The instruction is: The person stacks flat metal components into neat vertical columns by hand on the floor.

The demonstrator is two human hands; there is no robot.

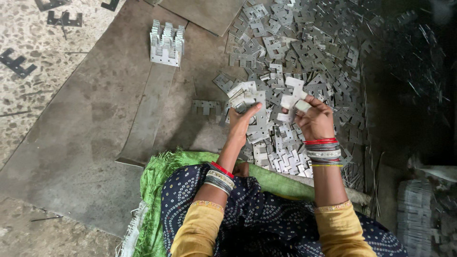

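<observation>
Hundreds of little stamped metal plates (304, 52) are heaped on the floor in front of this person, thin grey notched things. The left hand (241, 120) has its fingers closed around a fanned stack of plates (245, 95), thumb pressed on top. The right hand (314, 116) pinches a few loose plates (291, 97) between thumb and fingertips, just above the heap. They look stiff and light one by one, probably slick, with sharp punched edges, so I'd guess flat faces are the safe grip. A neat finished stack (166, 44) stands well apart on the grey sheet (95, 119).
</observation>
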